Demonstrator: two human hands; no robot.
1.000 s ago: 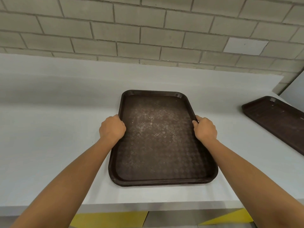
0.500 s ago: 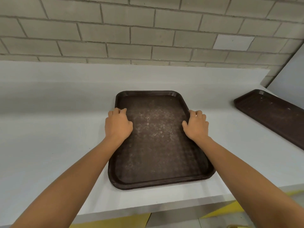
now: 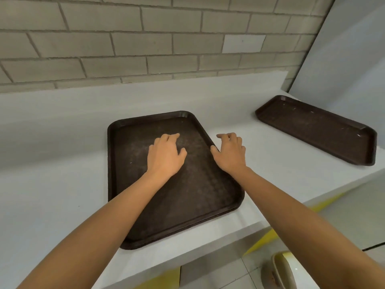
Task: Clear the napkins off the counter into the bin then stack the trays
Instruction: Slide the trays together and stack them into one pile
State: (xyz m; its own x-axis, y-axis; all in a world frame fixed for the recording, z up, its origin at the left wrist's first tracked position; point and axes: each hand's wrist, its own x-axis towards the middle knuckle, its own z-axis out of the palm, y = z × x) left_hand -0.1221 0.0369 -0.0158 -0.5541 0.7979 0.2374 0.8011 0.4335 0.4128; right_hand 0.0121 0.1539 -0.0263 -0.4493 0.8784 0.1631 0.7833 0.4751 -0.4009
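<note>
matt textured plastic tray [image 3: 145, 215], smooth counter [image 3: 52, 195]

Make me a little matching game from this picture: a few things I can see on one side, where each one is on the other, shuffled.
Things:
1. left hand
2. right hand
3. lone tray
4. tray stack

Places:
A. far right of the counter
B. above the stack's inner surface
C. in front of the person, by the counter's near edge
D. at the stack's right rim

Pairs: 1-B, 2-D, 3-A, 4-C
</note>
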